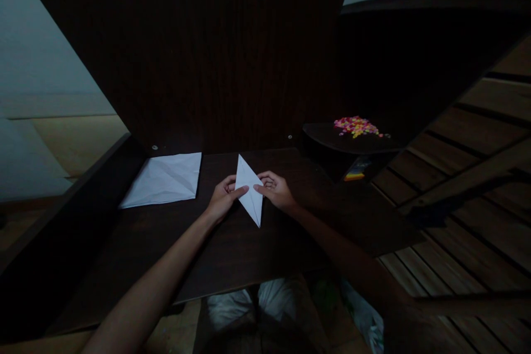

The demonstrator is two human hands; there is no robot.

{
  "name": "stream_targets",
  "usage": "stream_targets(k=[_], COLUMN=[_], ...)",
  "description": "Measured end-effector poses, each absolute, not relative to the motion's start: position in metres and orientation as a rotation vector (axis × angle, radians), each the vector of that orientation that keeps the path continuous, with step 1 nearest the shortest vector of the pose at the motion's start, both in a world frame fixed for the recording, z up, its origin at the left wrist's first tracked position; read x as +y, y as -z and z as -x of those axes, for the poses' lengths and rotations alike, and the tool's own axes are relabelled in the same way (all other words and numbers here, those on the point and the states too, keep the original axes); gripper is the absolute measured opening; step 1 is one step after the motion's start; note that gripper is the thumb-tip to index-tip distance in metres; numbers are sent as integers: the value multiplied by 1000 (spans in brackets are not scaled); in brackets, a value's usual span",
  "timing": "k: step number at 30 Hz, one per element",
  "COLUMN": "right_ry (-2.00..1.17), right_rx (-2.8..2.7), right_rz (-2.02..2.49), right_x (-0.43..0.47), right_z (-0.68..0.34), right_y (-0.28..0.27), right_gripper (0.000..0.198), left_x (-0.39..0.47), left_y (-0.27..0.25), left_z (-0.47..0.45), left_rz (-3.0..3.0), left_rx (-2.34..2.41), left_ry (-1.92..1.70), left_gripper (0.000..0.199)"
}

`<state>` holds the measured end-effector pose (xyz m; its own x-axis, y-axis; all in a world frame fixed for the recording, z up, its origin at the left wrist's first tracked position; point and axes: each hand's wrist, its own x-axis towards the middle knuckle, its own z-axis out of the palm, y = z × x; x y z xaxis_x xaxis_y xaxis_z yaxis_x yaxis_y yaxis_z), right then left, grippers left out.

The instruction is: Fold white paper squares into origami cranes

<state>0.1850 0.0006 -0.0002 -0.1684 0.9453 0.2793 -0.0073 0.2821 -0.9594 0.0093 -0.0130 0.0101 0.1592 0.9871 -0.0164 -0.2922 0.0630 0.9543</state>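
A folded white paper (249, 174), shaped like a long diamond with creases down its face, is held up between my two hands over the dark desk. My left hand (224, 197) grips its left edge, thumb on the front and fingers curled behind. On the opposite edge, my right hand (277, 191) pinches it in the same way, the thumb pressed near the middle. The fingertips behind the paper are hidden. To the left of my left hand lies a stack of white paper sheets (170, 180), the top one creased.
The dark wooden desk (232, 265) has a tall back panel and a raised left side (66, 199). At right, a small rounded shelf (323, 135) bears a heap of colourful small pieces (357, 126). A rainbow-striped item (354, 172) sits beneath it. Wooden slats (477, 221) stand further right.
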Motion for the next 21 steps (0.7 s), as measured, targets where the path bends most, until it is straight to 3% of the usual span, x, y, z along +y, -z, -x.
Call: stream_targets(k=[5, 12, 21], right_ry=[-961, -440, -449], right_rx=[-1611, -1895, -1810], right_rz=[934, 951, 973], right_x=[-1, -7, -10], right_z=[-186, -188, -184], right_y=[2, -3, -4], right_gripper=[31, 28, 20], left_x=[-17, -20, -20], left_y=[-14, -16, -14], left_z=[-10, -13, -13], left_rz=[-1080, -1071, -1149], left_rx=[962, 1041, 1103], left_ry=[-1135, -1128, -1136], left_gripper=[40, 37, 37])
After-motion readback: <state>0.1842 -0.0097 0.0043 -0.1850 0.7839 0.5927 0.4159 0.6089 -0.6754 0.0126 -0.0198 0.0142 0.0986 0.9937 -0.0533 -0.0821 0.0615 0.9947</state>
